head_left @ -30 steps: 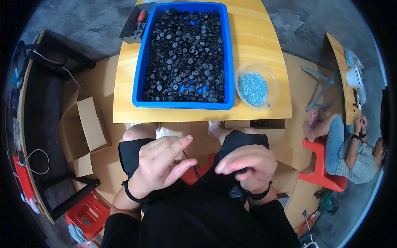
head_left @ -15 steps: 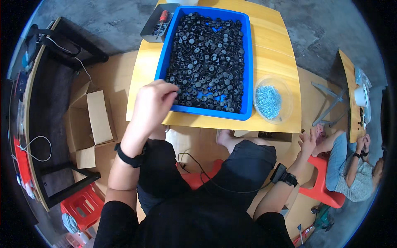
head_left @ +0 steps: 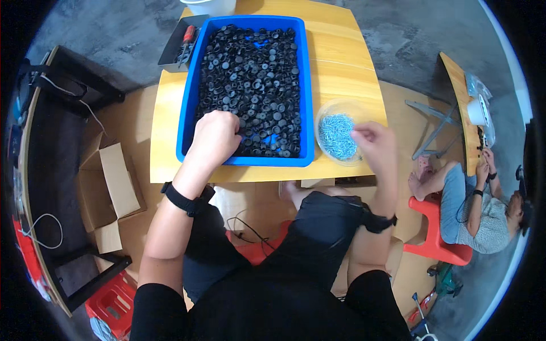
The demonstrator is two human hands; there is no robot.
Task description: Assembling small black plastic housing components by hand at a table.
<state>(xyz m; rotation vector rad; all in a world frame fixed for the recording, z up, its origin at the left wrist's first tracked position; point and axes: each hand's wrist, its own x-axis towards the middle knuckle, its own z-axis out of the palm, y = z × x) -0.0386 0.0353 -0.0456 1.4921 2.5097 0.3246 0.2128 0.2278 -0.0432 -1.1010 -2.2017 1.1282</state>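
A blue plastic tray (head_left: 310,102) on the table holds a heap of small round black plastic caps (head_left: 250,74). My left hand (head_left: 216,135) is over its front left part, fingertips curled together among the caps. What those fingers grip, if anything, is hidden. Beside the tray on the right stands a round clear tub (head_left: 335,104) full of small silvery screws (head_left: 338,136). My right hand (head_left: 377,145) is at the tub's right rim, thumb and fingers drawn together close to the screws. Anything pinched there is too small to make out.
At the table's (head_left: 341,51) far left sit a grey bin (head_left: 170,54) with a red-handled screwdriver (head_left: 189,34) and a white bucket (head_left: 211,7). An open cardboard box (head_left: 119,179) lies on the floor at left. A co-worker (head_left: 483,221) sits on a red stool (head_left: 432,241) at right.
My right hand has risen from beside my right knee to the screw tub. My left hand has stayed at the tray's front, now slightly further in over the caps. The whole view has shifted.
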